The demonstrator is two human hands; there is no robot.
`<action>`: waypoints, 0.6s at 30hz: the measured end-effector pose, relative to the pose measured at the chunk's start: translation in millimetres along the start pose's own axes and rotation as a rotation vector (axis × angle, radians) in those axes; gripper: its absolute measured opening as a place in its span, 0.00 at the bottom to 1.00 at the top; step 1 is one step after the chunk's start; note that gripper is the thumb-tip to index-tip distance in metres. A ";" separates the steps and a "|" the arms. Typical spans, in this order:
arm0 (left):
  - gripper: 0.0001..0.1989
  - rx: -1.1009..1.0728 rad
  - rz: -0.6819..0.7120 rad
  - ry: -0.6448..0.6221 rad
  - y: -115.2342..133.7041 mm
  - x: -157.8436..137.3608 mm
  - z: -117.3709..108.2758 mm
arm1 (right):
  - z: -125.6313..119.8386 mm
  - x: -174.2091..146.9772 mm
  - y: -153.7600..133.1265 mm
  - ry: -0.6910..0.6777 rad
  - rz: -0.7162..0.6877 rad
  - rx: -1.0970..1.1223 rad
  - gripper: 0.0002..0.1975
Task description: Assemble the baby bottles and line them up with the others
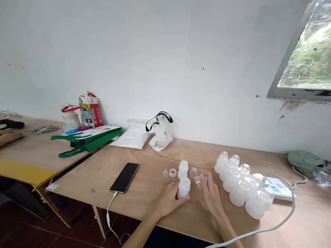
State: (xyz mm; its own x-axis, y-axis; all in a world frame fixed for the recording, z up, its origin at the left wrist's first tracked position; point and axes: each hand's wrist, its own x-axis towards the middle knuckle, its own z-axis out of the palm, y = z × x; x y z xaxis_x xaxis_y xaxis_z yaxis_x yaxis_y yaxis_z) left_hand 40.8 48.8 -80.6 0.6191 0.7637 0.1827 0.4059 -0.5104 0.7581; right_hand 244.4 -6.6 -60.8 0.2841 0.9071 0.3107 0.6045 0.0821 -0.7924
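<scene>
I am taking the small white bottle (183,187) as my landmark and reading from the left. Far left of it, another person's hand (5,137) is resting on the neighbouring table. Nearer, a phone (124,177) is lying on the worktop (148,210), well apart from the bottle, with its cable hanging off the near edge. My left hand (167,201) is closing around the bottle's base, fingers wrapping it from the left side; the bottle is standing upright, long axis vertical. A second bottle (182,169) is standing just behind it, with two small caps (169,172) to that one's left. Just right of the landmark, my right hand (211,195) is lying flat, fingers stretched out and touching a small clear piece (198,180); I cannot tell whether they are pinching it. Further right, a cluster of bottles (242,184) is lying together.
</scene>
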 end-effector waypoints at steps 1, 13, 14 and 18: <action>0.25 0.027 0.010 -0.001 1.0 -0.5 -0.2 | -1.3 -1.3 -1.5 0.057 -0.008 0.136 0.21; 0.12 0.161 0.042 -0.043 7.1 -2.0 1.3 | 5.0 -13.5 -21.2 0.134 -0.150 0.078 0.20; 0.12 0.158 0.032 -0.048 7.7 -1.9 0.6 | 6.0 -12.6 -20.8 0.169 -0.139 0.084 0.21; 0.14 0.177 0.002 -0.063 11.1 -2.6 -1.3 | 8.3 -10.5 -18.4 0.379 -0.047 0.178 0.23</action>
State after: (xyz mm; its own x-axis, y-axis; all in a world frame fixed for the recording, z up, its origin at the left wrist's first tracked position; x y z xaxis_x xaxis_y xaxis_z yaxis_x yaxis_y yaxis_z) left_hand 42.9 41.6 -71.9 0.6587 0.7392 0.1407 0.5129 -0.5779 0.6348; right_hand 224.1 -14.2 -53.8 0.5330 0.6877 0.4930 0.4943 0.2198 -0.8410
